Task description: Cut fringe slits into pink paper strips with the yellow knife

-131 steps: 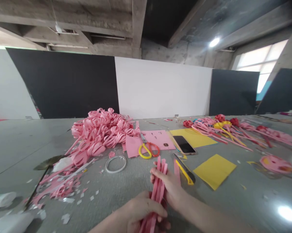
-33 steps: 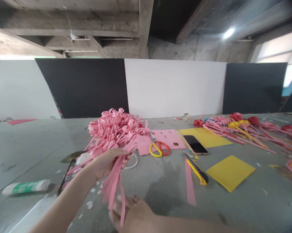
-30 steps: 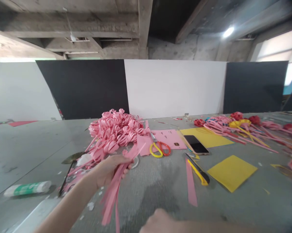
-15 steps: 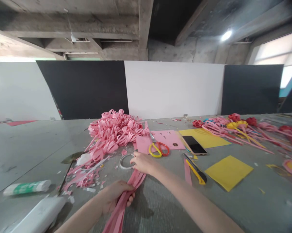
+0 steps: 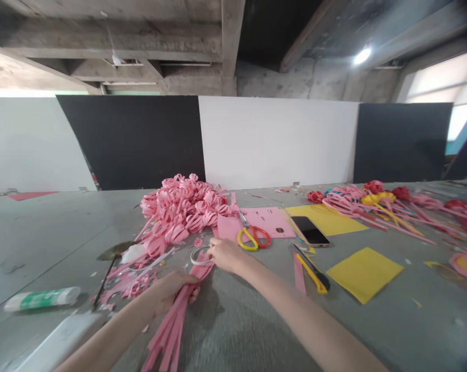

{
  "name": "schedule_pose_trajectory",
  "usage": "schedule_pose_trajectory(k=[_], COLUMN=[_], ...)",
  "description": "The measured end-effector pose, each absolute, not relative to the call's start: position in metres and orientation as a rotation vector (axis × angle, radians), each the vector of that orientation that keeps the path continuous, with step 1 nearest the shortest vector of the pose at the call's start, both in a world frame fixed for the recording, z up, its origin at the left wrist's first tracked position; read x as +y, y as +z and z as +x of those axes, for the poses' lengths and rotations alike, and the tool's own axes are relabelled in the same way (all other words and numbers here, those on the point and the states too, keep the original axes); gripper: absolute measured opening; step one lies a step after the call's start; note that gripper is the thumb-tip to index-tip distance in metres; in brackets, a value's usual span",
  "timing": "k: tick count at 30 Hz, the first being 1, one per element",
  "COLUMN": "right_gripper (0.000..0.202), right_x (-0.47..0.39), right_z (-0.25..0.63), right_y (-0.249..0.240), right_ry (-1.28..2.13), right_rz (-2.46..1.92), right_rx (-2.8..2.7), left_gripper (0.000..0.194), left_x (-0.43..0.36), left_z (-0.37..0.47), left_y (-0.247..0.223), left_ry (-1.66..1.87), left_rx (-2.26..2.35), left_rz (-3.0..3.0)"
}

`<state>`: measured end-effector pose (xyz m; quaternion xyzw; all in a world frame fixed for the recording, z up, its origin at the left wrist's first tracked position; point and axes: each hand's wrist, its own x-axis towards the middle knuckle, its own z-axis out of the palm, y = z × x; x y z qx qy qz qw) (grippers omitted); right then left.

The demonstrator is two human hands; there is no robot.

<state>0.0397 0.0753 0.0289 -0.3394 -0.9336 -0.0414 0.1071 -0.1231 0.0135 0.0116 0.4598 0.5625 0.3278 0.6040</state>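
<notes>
A bundle of long pink paper strips (image 5: 171, 323) runs from the near edge up to the middle of the table. Around its middle, my left hand (image 5: 179, 289) is closed. My right hand (image 5: 225, 254) is pinched at the upper end of the bundle, its fingertips partly hiding the strip ends. Right by those fingertips lies a white ring (image 5: 194, 254), which looks like a roll of tape, partly covered by the strips and fingers. Scissors (image 5: 252, 238) with yellow and red handles rest on pink sheets (image 5: 272, 219) beyond my right hand.
A heap of looped pink paper (image 5: 182, 206) stands behind. To the right are a phone (image 5: 310, 231), a utility knife (image 5: 314, 271), yellow paper (image 5: 365, 274) and paper flowers (image 5: 349, 199). On the left lie a glue tube (image 5: 43, 298), a white box (image 5: 62, 343) and paper scraps (image 5: 136, 284).
My left hand has shifted left and slightly up with the strips, so their upper end now overlaps the white ring. My right hand has moved slightly left.
</notes>
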Motion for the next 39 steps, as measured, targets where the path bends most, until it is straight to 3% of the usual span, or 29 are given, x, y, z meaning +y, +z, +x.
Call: schedule_pose_trajectory(k=[3,6,10,15,18,20,24,29,34,39], right_gripper=[0.021,0.019,0.019,0.023,0.022,0.024,0.023,0.027,0.040,0.031], right_x=[0.072,0.070,0.063,0.041,0.026,0.020,0.015,0.010,0.007,0.009], right_z=[0.040,0.039,0.041,0.076,0.122,0.158,0.215,0.241,0.242,0.244], right_y=[0.023,0.016,0.016,0.039,0.057,0.064,0.055,0.019,0.000,-0.005], right_ry=[-0.116,-0.108,-0.108,-0.083,-0.044,-0.053,-0.168,-0.159,-0.227,-0.344], right_rz=[-0.996,-1.001,-1.021,-1.020,-1.088,-1.341,-1.907,-2.084,-2.018,-2.057], right_rx=[-2.764,-2.765,-2.735,-2.726,-2.729,-2.666,-2.430,-2.347,-2.361,-2.323], left_gripper=[0.017,0.031,0.036,0.009,0.026,0.044,0.062,0.064,0.059,0.065], left_x=[0.015,0.015,0.011,-0.010,-0.026,-0.033,-0.033,-0.026,-0.047,-0.069], left_z=[-0.126,-0.129,-0.126,-0.089,-0.051,-0.024,0.021,0.049,0.044,0.029], left_y=[0.016,0.025,0.047,0.052,0.036,0.024,0.004,-0.007,-0.016,-0.023], left_ry=[0.614,0.607,0.683,0.697,0.529,0.278,0.248,0.249,0.291,0.177], left_rx=[1.389,1.492,1.684,1.766,1.598,1.340,0.908,0.660,0.817,0.918], left_rz=[1.226,1.432,1.709,2.015,2.221,2.479,2.744,2.830,2.877,3.067])
